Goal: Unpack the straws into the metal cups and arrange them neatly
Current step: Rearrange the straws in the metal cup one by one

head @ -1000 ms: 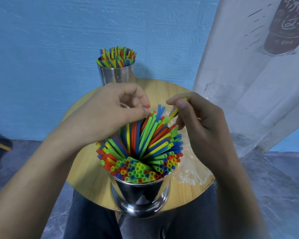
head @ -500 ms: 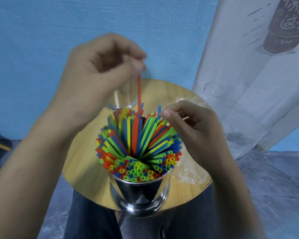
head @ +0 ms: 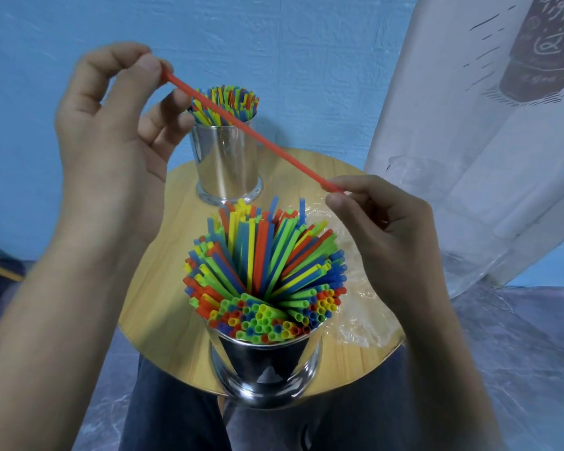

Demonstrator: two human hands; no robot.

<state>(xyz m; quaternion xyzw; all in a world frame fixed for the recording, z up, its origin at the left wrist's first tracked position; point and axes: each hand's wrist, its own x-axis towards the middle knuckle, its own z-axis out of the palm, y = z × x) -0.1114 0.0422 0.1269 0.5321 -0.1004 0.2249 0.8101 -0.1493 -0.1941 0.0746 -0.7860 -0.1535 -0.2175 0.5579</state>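
Observation:
A near metal cup [head: 264,369] stands at the front edge of the round wooden table [head: 163,307], packed with fanned-out coloured straws [head: 264,271]. A far metal cup [head: 225,161] at the back of the table also holds straws [head: 232,100]. A single red straw [head: 251,133] slants in the air above both cups. My left hand [head: 111,131] pinches its upper left end between thumb and forefinger. My right hand [head: 388,236] pinches its lower right end.
An empty clear plastic wrapper [head: 355,307] lies on the table to the right of the near cup. A white printed banner [head: 476,131] leans at the right. A blue wall [head: 306,60] stands behind the table. My dark-trousered knees [head: 176,418] sit under the table's front edge.
My left hand drew one red straw up out of the near cup and lifted it leftward. My right hand let go of the bundle and took the straw's lower end.

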